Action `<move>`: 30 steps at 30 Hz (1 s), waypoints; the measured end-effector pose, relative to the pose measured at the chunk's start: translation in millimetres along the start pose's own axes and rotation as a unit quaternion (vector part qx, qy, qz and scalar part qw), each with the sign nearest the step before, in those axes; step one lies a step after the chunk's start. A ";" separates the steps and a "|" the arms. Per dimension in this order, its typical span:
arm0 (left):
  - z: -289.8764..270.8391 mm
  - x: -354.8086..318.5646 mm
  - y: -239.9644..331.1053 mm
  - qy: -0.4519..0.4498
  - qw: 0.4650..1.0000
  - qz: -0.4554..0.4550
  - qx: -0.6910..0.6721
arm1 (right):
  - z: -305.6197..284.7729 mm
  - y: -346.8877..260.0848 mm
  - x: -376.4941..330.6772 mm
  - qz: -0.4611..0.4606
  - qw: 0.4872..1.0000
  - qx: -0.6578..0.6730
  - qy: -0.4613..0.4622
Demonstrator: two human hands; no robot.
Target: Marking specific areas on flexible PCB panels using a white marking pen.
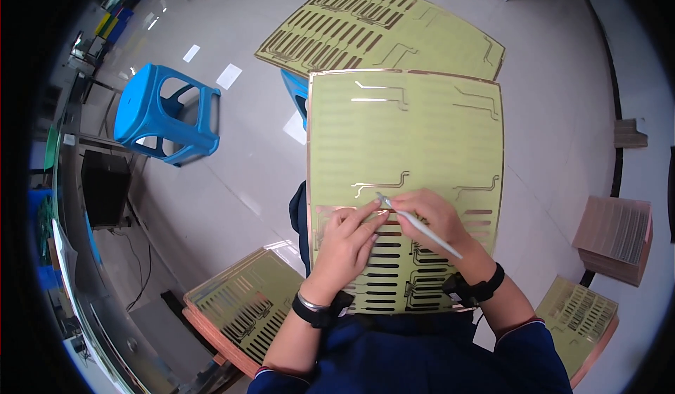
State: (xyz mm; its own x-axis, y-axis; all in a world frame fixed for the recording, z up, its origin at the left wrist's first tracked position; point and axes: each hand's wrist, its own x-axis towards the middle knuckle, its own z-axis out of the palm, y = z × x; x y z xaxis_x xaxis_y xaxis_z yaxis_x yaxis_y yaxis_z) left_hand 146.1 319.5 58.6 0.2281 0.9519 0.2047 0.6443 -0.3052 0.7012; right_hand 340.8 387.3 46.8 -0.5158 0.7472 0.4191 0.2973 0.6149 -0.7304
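Both hands work mid-sheet on a yellow-green flexible circuit sheet across the lap: left hand presses it flat, right hand grips a slim silver tool. Bare floor surrounds its edges.

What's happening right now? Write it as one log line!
left hand: presses yellow-green sheet | right hand: holds thin tool, tip on sheet | blue stool: left

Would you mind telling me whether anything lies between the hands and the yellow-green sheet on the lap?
Nothing visible does: the left hand presses directly on the sheet, and the right hand holds a slim tool against it.
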 end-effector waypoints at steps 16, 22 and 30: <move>14.5 23.7 42.6 -0.131 0.985 0.079 0.085 | -51.7 -3.5 -37.5 0.105 0.994 -0.006 0.036; 22.2 34.7 42.4 -0.097 0.985 0.069 0.121 | -47.7 8.4 -33.0 0.023 0.999 -0.022 0.036; 24.1 37.8 41.6 -0.089 0.987 0.048 0.125 | -43.4 11.4 -33.1 0.030 0.998 -0.039 0.049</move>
State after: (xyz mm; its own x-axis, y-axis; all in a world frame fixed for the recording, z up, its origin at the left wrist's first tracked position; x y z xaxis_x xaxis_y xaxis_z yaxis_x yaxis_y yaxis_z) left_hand 199.2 342.2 79.1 0.4077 0.9047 0.1237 0.7685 -0.4131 0.4885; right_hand 396.2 380.5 47.9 -0.4150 0.8024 0.4288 0.3896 0.5826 -0.7133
